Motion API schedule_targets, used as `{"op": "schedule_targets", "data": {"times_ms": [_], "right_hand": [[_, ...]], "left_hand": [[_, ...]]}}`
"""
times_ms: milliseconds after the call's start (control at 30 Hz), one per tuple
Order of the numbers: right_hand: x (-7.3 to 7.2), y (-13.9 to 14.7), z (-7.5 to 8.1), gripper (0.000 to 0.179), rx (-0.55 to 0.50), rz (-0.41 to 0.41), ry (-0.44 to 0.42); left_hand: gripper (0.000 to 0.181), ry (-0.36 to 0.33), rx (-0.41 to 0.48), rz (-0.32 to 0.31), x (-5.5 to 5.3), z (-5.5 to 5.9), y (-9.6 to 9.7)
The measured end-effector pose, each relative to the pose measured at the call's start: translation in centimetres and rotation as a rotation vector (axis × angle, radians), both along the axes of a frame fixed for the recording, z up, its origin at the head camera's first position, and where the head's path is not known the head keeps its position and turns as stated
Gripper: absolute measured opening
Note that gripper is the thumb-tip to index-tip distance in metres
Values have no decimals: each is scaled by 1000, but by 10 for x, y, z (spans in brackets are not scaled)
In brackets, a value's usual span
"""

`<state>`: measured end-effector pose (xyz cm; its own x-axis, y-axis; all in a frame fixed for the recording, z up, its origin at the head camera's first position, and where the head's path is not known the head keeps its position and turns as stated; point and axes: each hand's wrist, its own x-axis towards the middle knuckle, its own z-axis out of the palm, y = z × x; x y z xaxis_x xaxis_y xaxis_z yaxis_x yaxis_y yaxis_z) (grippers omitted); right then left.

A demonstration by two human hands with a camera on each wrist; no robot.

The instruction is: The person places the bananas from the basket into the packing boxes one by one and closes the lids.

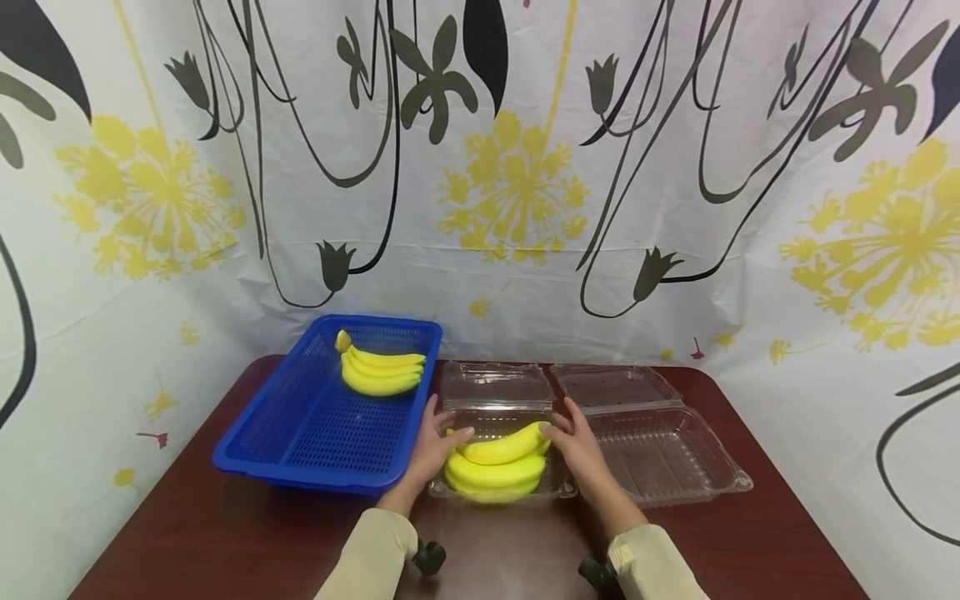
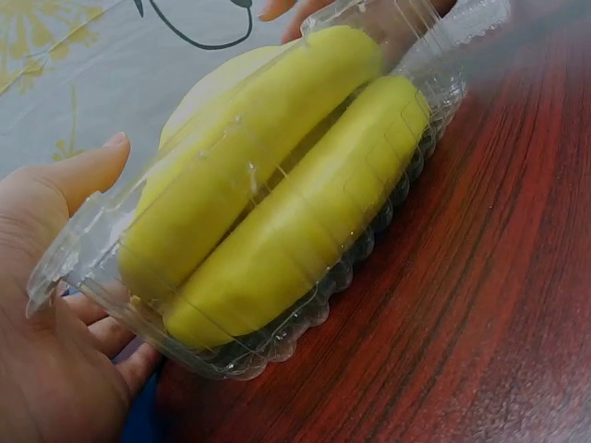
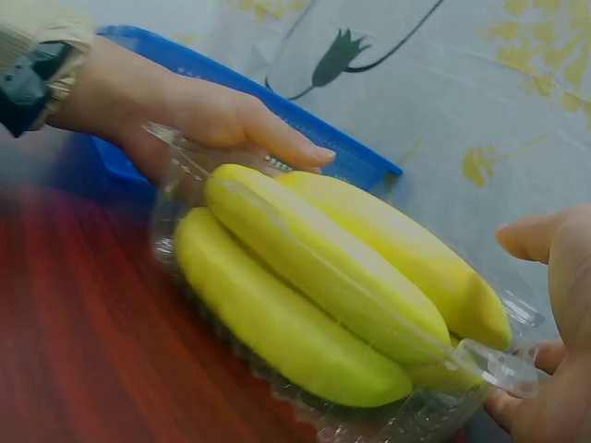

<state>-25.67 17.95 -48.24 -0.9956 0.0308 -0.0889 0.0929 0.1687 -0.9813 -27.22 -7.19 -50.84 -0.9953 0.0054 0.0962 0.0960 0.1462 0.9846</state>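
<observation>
Several yellow bananas point(image 1: 501, 477) lie stacked in a clear plastic clamshell container point(image 1: 562, 482) on the table, its lid folded back behind it. My left hand point(image 1: 431, 450) is at the container's left end. In the left wrist view its fingers point(image 2: 102, 325) lie against the outside of the wall, and its thumb reaches over the rim. At the right end is my right hand point(image 1: 576, 446). The right wrist view shows its thumb point(image 3: 531, 238) raised and its fingers low beside the wall, partly hidden by the container's corner.
To the left stands a blue perforated basket point(image 1: 300, 433) with another bunch of bananas point(image 1: 381, 371) in its far right corner. A second clear clamshell container point(image 1: 667, 454) lies open on the right of the dark red table point(image 1: 750, 542). Behind hangs a patterned white cloth point(image 1: 480, 283).
</observation>
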Motion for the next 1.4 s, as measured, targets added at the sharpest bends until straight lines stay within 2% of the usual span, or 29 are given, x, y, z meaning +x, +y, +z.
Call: {"op": "schedule_targets", "data": {"times_ms": [167,300,667,967,1067,1267,1400], "right_hand": [[-14,-4,-1,81,-45,-23,-14],[-17,-7,-3,80,-6,-46,-27],[-15,-11,-7,79,79,-88,-7],[-12,-12,-7,78,66,-104,22],[-11,-13,-6,77,43,-106,40],[-10,-13,-5,71,-5,-116,63],[-9,-13,-4,69,1,-128,80]], "left_hand": [[95,-9,-3,-8,-2,-4,1],[94,-14,-20,-7,-2,-5,2],[92,-8,-30,-42,0,-2,0],[91,56,50,-44,2,-5,0],[88,77,51,-34,5,0,1],[88,120,76,-43,23,23,2],[90,131,75,-61,28,28,2]]}}
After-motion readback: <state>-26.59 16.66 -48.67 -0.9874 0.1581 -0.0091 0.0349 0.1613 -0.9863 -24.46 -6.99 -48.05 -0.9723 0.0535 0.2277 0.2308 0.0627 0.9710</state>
